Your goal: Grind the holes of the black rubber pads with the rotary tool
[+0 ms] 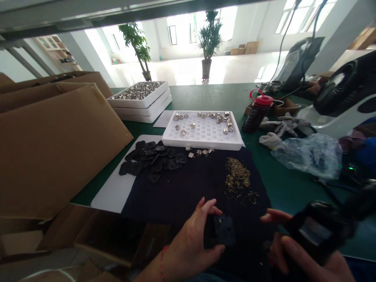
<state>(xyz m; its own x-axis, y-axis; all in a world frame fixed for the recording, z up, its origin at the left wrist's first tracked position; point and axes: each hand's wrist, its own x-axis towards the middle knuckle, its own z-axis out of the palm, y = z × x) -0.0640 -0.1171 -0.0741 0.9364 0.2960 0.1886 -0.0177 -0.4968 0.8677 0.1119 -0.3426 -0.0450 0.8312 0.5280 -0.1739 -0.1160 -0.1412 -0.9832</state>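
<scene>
Left hand (190, 246) curls half open around a black perforated plate (225, 231), its grip unclear, above a dark cloth (176, 196). Right hand (302, 266) closes round a dark handheld device (319, 229). Farther out, black plates (154, 160) lie heaped, metal nuts (199, 152) sit loose, and most cells of the white tray (202, 143) are unfilled.

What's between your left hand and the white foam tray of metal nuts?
The head view shows dark cloth between the left hand and white foam tray, with a few small metal nuts near the tray's edge.
</scene>
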